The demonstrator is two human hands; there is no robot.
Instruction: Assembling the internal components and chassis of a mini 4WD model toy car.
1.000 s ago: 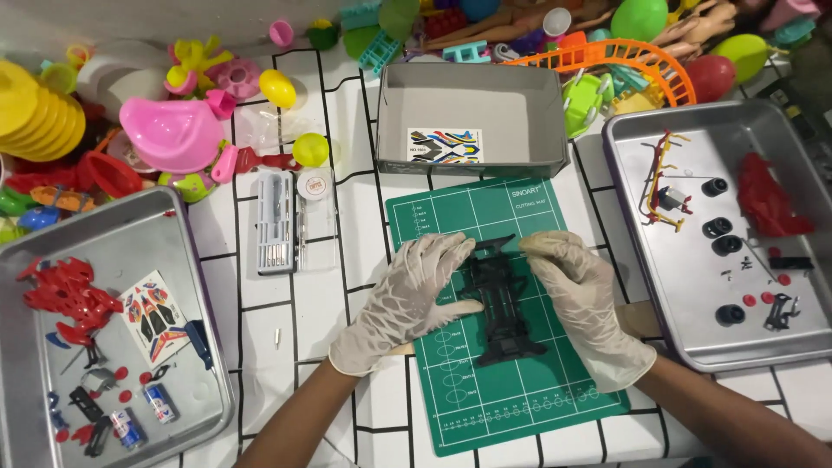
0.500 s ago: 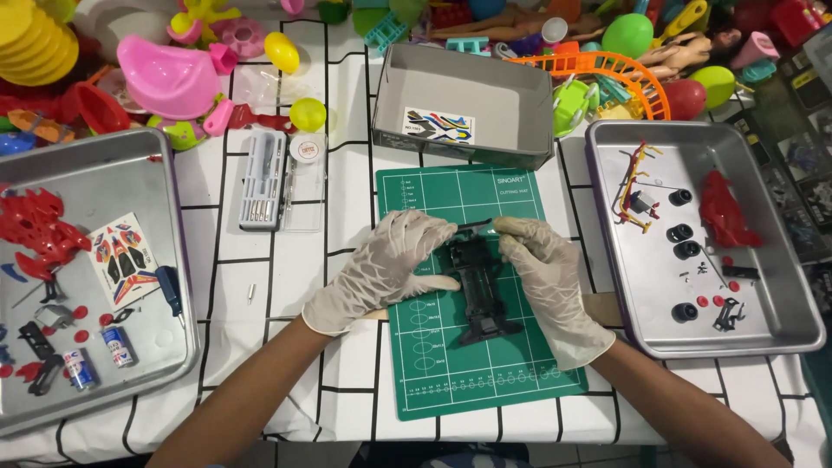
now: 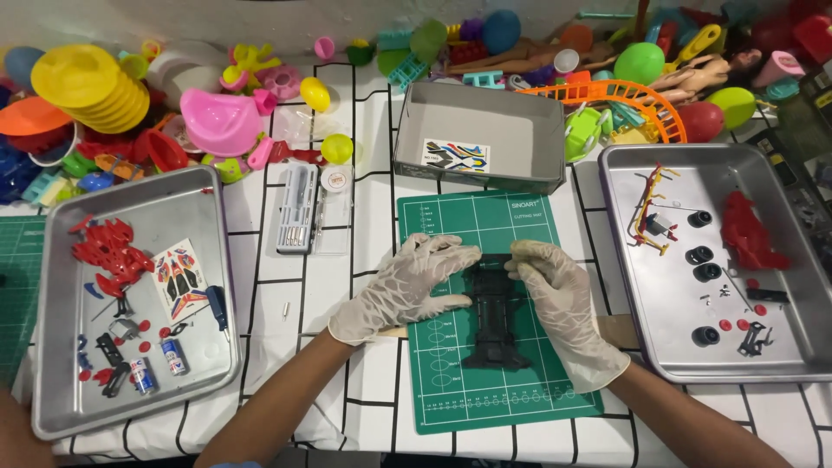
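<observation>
A black toy-car chassis (image 3: 494, 316) lies lengthwise on the green cutting mat (image 3: 451, 390). Both my hands wear pale gloves. My left hand (image 3: 403, 286) presses on the chassis's left side, fingers spread across its top end. On the other side, my right hand (image 3: 563, 303) grips the right edge. The upper part of the chassis is hidden under my fingers.
A metal tray (image 3: 797, 347) at the right holds black wheels (image 3: 706, 270), a red car body (image 3: 750, 234) and small parts. The left metal tray (image 3: 52, 364) holds red parts and a sticker sheet. A grey box (image 3: 416, 165), a screwdriver set (image 3: 297, 208) and piled colourful toys lie behind.
Both hands stay on the chassis with little change of grip. The view has shifted, so the mat and trays sit differently in the picture.
</observation>
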